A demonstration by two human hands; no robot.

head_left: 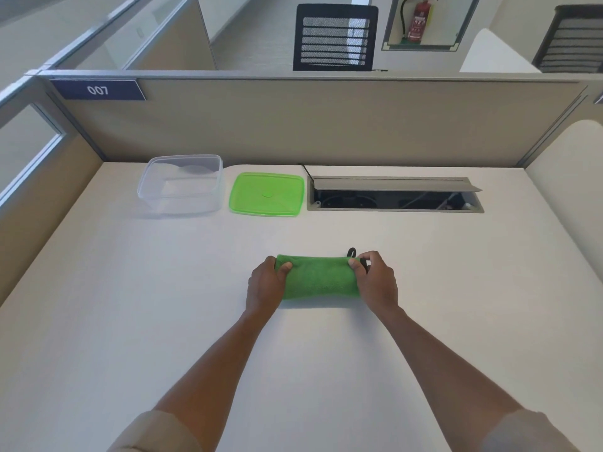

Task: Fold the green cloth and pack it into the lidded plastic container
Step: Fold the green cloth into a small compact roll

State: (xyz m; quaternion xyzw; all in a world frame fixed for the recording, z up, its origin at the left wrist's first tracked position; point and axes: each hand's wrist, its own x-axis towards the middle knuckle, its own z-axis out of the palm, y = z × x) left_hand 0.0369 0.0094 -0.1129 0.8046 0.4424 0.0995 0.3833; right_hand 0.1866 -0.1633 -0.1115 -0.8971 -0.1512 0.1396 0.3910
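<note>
green cloth (319, 278) folded into narrow band, flat on desk centre; clear container (181, 184) open, upright, far left; green lid (267, 194) flat just beside it.

Two bare forearms, each with a beige sleeve (156, 432) rolled up past the elbow; no rings or watch visible.
</note>
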